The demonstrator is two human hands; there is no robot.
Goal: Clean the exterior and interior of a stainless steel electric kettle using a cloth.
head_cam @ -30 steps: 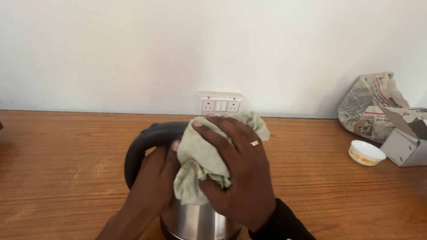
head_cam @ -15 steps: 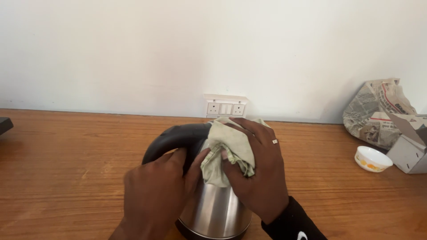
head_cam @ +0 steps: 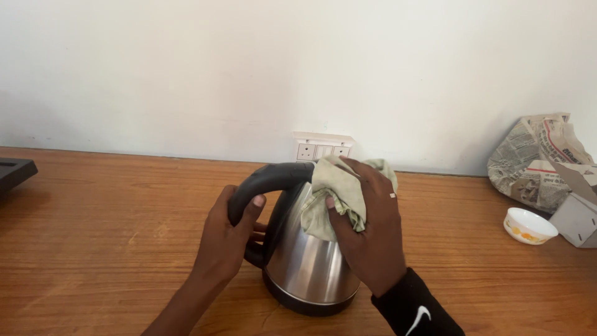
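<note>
A steel electric kettle point(head_cam: 308, 264) with a black base and a black curved handle stands on the wooden counter point(head_cam: 112, 230). My left hand point(head_cam: 233, 239) grips the black handle point(head_cam: 267, 177) on the kettle's left side. My right hand point(head_cam: 370, 233) presses a pale green cloth point(head_cam: 339, 190) against the kettle's top and upper right side. The cloth covers the lid area. A ring shows on one finger, and a black sleeve covers my right wrist.
A white wall socket plate point(head_cam: 322, 147) sits on the wall just behind the kettle. At the far right lie a crumpled newspaper bundle point(head_cam: 535, 162), a small white bowl point(head_cam: 528, 225) and a grey cardboard box point(head_cam: 578, 211). A black object's corner point(head_cam: 13, 171) shows at the left edge.
The view has pulled back, so the whole kettle shows. My left hand went from the kettle's top to grip around the handle. My right hand with the cloth stays on the lid area.
</note>
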